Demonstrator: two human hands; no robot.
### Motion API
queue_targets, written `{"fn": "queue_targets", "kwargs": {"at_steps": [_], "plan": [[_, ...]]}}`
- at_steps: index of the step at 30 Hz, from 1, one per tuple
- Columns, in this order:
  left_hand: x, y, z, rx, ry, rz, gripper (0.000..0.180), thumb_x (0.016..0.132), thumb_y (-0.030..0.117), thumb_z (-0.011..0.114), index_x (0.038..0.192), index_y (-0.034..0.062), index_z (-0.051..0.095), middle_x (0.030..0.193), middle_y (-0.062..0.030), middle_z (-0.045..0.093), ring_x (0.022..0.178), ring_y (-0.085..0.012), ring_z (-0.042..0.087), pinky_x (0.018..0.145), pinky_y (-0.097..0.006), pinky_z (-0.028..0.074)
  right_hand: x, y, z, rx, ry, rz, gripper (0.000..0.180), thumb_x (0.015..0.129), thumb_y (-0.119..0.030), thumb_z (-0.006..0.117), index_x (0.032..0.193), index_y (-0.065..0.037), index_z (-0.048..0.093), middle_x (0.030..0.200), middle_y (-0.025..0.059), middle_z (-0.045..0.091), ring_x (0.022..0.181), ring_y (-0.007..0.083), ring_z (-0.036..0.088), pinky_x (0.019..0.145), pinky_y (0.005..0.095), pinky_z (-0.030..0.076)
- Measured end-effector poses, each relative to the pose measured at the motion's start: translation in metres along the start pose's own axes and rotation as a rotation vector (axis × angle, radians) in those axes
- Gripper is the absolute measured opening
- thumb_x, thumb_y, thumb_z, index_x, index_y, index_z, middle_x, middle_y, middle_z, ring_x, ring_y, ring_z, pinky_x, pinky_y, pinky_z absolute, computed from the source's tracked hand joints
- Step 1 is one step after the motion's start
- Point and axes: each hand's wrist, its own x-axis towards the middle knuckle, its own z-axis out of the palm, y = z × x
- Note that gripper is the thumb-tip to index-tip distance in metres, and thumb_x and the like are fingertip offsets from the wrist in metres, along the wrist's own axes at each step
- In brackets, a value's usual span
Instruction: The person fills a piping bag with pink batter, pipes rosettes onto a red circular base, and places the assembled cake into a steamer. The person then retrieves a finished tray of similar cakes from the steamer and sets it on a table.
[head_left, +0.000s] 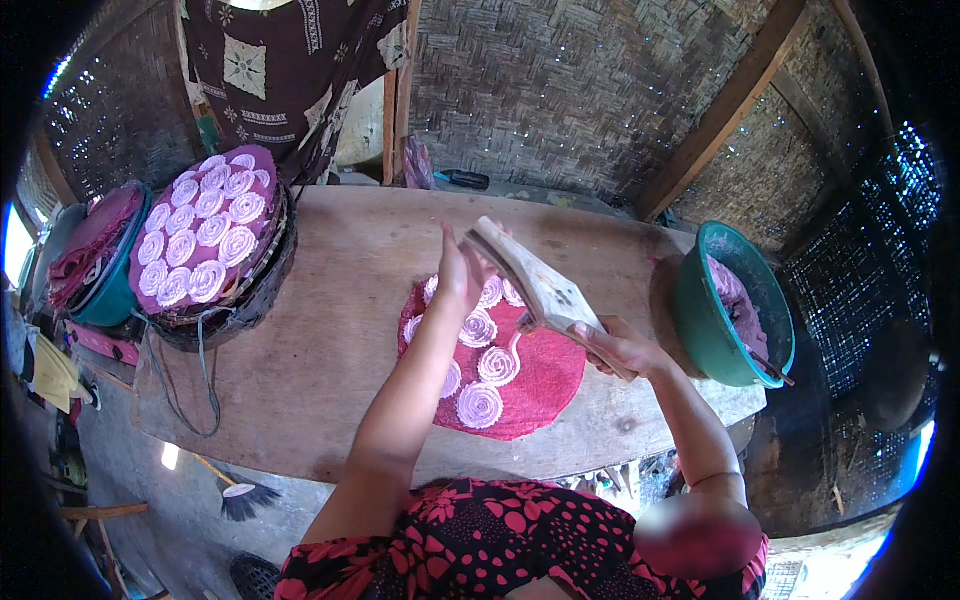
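Observation:
My right hand (pixel 618 345) is closed around the lower right end of a long wooden press (pixel 545 285), held slanting above the table. At its upper left end, my left hand (pixel 465 272) has its thumb spread away from the wood. Its other fingers are partly hidden behind the press, and I cannot tell whether they touch it. A pale pink dough strand (pixel 515 345) hangs beneath the press, reaching toward a coiled dough swirl (pixel 497 366). Several such swirls lie on a round red cloth (pixel 545 395), mostly on its left and far parts.
On the left, a dark basket (pixel 265 290) carries a round purple cloth (pixel 225 275) covered with swirls. Beside it stands a teal tub (pixel 110 300) with red cloths. A green basin (pixel 700 320) of pink dough sits at the wooden table's (pixel 330 400) right end. A broom (pixel 245 495) lies below.

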Motion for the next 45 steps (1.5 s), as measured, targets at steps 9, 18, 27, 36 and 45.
{"fn": "queue_targets", "kwargs": {"at_steps": [9,18,27,36,45], "plan": [[-0.015,-0.068,-0.051,1.033,0.008,-0.111,0.075,0.096,0.063,0.029,0.120,0.0000,0.061,0.118,-0.0255,0.062,0.109,-0.0347,0.058,0.102,-0.037,0.038,0.004,0.016,-0.001,0.111,0.090,-0.025,0.065,0.086,-0.063,0.058,0.098,0.000,0.056,0.065,0.0021,0.051,0.051,0.0093,0.047,0.044,0.0267,0.038],[-0.026,-0.061,-0.046,1.145,0.021,-0.096,0.065,0.096,0.061,0.036,0.107,0.0054,0.069,0.112,-0.0192,0.063,0.100,-0.0310,0.060,0.093,-0.039,0.043,0.012,0.023,0.009,0.094,0.085,-0.096,0.067,0.088,-0.061,0.057,0.106,0.004,0.057,0.067,0.0018,0.052,0.056,0.0092,0.049,0.049,0.0260,0.039],[-0.099,-0.046,-0.056,1.593,0.039,0.396,0.043,0.097,0.044,0.045,0.092,0.0131,0.075,0.133,-0.0045,0.051,0.116,-0.0327,0.043,0.099,-0.049,0.034,0.010,0.035,0.010,0.178,0.118,-0.125,0.057,0.090,-0.055,0.058,0.099,0.001,0.053,0.065,0.0016,0.049,0.053,0.0090,0.045,0.046,0.0264,0.037],[-0.150,-0.041,-0.043,1.865,-0.030,0.639,0.020,0.076,0.018,0.068,0.094,0.0143,0.074,0.133,-0.0030,0.051,0.108,-0.0306,0.047,0.092,-0.046,0.036,-0.006,0.045,0.012,0.180,0.135,-0.117,0.059,0.089,-0.059,0.058,0.097,0.000,0.054,0.064,0.0013,0.050,0.052,0.0091,0.046,0.046,0.0266,0.037],[-0.165,-0.046,-0.040,2.077,-0.107,0.650,0.030,0.077,0.019,0.065,0.106,0.0120,0.070,0.137,-0.0047,0.047,0.116,-0.0305,0.044,0.094,-0.047,0.036,-0.020,0.047,0.016,0.212,0.148,-0.118,0.062,0.087,-0.062,0.059,0.093,0.000,0.053,0.064,0.0014,0.049,0.052,0.0090,0.045,0.046,0.0259,0.037]]}}
